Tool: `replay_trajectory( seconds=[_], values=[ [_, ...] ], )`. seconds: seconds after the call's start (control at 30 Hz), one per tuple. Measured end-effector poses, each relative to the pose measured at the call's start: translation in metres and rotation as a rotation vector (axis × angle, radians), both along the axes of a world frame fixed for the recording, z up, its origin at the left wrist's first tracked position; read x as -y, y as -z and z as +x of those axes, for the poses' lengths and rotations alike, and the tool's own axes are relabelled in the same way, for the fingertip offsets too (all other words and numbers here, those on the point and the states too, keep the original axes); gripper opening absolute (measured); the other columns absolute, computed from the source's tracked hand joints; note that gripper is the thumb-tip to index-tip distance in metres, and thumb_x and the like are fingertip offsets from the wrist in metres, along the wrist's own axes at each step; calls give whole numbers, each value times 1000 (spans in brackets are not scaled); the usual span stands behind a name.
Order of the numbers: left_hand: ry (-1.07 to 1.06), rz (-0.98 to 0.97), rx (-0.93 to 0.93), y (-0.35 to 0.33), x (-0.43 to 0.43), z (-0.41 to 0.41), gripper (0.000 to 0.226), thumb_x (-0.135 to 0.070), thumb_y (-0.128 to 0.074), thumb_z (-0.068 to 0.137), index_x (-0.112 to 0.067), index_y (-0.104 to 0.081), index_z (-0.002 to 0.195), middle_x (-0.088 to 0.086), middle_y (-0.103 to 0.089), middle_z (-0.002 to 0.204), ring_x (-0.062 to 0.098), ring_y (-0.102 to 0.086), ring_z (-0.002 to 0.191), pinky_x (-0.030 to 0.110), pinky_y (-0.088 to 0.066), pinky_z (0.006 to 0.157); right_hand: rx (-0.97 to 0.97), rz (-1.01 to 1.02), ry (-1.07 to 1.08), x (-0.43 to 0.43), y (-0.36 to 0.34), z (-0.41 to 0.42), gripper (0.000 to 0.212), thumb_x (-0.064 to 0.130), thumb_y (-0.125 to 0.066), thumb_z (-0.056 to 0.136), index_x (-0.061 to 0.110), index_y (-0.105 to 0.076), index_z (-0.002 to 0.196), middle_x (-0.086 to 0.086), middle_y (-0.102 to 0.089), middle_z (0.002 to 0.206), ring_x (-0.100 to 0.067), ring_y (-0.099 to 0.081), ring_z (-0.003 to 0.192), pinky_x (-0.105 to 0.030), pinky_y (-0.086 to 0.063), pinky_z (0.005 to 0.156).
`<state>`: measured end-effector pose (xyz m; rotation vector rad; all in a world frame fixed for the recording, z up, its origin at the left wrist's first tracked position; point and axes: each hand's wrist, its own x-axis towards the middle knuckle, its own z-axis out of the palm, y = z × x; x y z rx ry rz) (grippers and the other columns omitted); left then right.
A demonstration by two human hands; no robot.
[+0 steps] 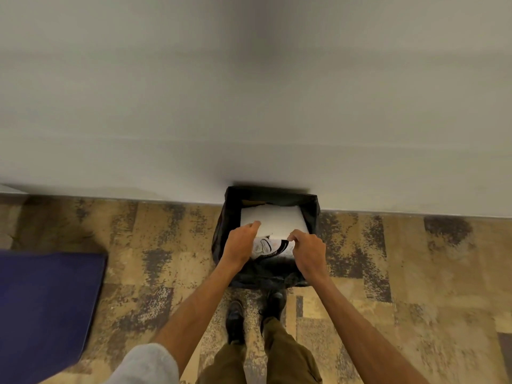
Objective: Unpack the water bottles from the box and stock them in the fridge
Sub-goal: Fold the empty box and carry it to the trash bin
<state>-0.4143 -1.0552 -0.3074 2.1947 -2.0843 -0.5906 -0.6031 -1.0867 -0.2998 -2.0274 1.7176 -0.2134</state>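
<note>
Mat, blue, is lying on the patterned floor, well left of both hands, with a grey sleeve showing at the bottom edge. Left hand is reaching forward with its fingers curled, pinching the left edge of a white wrap. The wrap, crumpled and carrying black print, is hanging between the two hands, touching both. Just beyond the fingertips a flat white area is showing; whether it is part of the wrap or a separate sheet cannot be told. Right hand is pinching the wrap's right edge between thumb and curled fingers. Under and around both hands a black-lined bin is standing against the white wall. Nearer than the hands, two dark shoes are standing on the floor just short of the bin, below olive trousers.
</note>
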Motion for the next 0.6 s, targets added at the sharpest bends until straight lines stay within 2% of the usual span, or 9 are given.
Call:
replay_trajectory(
  seconds=[0.1, 0.17, 0.23, 0.3, 0.37, 0.47, 0.6],
  values=[
    [-14, -7, 14, 0, -3, -2, 44, 7, -55, 87, -8, -55, 129, 10, -70, 107, 29, -69, 88, 42, -57, 71, -10, 12, -18, 2, 0, 4, 28, 0, -57, 86, 20, -74, 95, 2, -74, 76, -18, -66, 63, -32, -47, 53],
    [-31, 3, 23, -1, -4, -3, 42, 5, -57, 88, -8, -56, 128, 9, -71, 106, 28, -70, 86, 40, -58, 68, -11, 0, -28, 7, -2, 8, 24, 3, -57, 89, 20, -72, 98, 2, -72, 73, -17, -65, 60, -28, -41, 48],
    [-60, 4, 17, -5, -4, -5, 38, 1, -57, 90, -10, -58, 126, 7, -71, 105, 24, -70, 82, 36, -58, 65, 16, 6, -40, 11, -7, 13, 21, 7, -54, 93, 17, -71, 102, 0, -73, 76, -18, -65, 62, -26, -36, 50],
    [-83, -9, 5, -11, -4, -9, 30, -4, -54, 94, -9, -59, 124, 6, -71, 103, 23, -70, 78, 32, -56, 60, 58, 27, -57, 14, -13, 19, 20, 11, -51, 96, 14, -67, 107, -4, -73, 80, -20, -65, 66, -28, -41, 53],
    [-89, -25, 8, -21, -4, -13, 24, -10, -48, 99, -8, -60, 119, 6, -70, 101, 24, -69, 76, 29, -50, 57, 70, 59, -74, 16, -17, 24, 20, 17, -50, 98, 15, -63, 112, -5, -73, 89, -23, -68, 78, -33, -50, 62],
    [-110, -75, 32, -33, -4, -16, 21, -14, -43, 101, -9, -61, 111, 5, -67, 104, 20, -67, 80, 24, -46, 58, 87, 114, -98, 14, -23, 32, 28, 25, -50, 97, 15, -57, 123, -5, -68, 114, -24, -65, 102, -36, -51, 83],
    [-178, -151, -4, -44, -10, -12, 21, -14, -44, 100, -7, -63, 105, 8, -66, 107, 22, -66, 94, 30, -54, 76, 96, 135, -151, 12, -34, 47, 36, 31, -50, 97, 13, -55, 128, -7, -62, 127, -23, -59, 115, -41, -45, 100]
  ],
)
